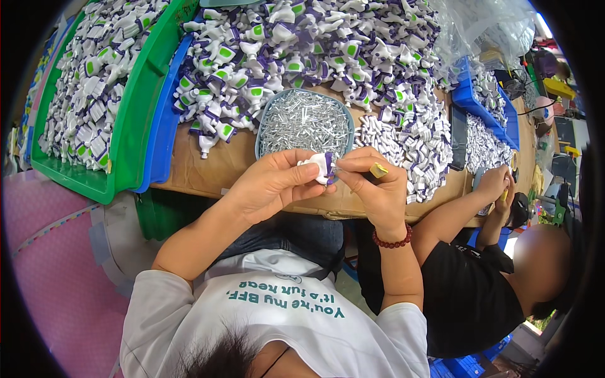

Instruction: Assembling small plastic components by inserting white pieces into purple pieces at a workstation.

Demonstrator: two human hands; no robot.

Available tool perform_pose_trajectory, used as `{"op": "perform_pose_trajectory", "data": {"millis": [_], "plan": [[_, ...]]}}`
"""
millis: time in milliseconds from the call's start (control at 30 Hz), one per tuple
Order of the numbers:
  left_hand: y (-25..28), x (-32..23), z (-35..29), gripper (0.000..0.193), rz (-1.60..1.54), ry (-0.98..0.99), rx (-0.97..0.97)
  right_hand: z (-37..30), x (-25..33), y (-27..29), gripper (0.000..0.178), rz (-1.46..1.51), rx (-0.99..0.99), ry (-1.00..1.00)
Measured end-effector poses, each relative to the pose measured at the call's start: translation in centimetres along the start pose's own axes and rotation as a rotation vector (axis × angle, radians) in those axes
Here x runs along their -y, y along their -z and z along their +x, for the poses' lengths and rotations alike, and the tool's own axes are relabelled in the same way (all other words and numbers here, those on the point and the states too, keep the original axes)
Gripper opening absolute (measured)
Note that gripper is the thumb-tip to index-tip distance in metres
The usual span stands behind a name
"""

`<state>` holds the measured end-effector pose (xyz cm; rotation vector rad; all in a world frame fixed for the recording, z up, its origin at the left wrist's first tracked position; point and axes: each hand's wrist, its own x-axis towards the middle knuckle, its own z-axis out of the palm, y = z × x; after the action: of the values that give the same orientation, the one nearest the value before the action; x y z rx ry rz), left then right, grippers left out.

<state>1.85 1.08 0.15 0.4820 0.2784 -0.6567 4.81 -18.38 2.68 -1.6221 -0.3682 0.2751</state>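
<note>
My left hand (271, 183) pinches a small white and purple plastic part (323, 167) between thumb and fingers, above the table's front edge. At the part's purple side, my right hand (383, 192) is closed, thumb and forefinger pressed together; whatever lies between those fingertips is too small to make out. A yellow wrap (378, 170) shows on a finger of that hand. Just beyond both hands stands a grey-blue bowl (258, 142) filled with short silvery metal pins (307, 123).
White and purple parts with green patches (293, 60) heap across the table's back. Small white pieces (384, 138) lie right of the bowl. A green crate (116, 151) of white parts stands left, beside a blue tray (157, 148). At right, a co-worker's hands (498, 188) work near a blue bin (466, 94).
</note>
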Motion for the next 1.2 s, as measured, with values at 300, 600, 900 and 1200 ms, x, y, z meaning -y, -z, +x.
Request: {"op": "perform_pose_trajectory", "data": {"millis": [300, 600, 900, 1200], "plan": [[0.7, 0.3, 0.1, 0.02, -0.162, 0.103, 0.04, -0.1, 0.0, -0.3, 0.018, -0.101, -0.02, 0.155], [0.6, 0.3, 0.0, 0.022, -0.112, 0.058, -0.005, 0.2, 0.5, 0.0, 0.021, -0.369, 0.04, 0.426], [-1.2, 0.5, -0.3, 0.03, 0.532, -0.48, 0.048, -0.2, 0.4, -0.3, 0.02, -0.412, -0.02, 0.26], [-0.1, 1.2, -0.2, 0.022, 1.208, -0.914, -0.027, -0.4, 0.6, -1.2, 0.022, -0.505, 0.036, 0.18]]}}
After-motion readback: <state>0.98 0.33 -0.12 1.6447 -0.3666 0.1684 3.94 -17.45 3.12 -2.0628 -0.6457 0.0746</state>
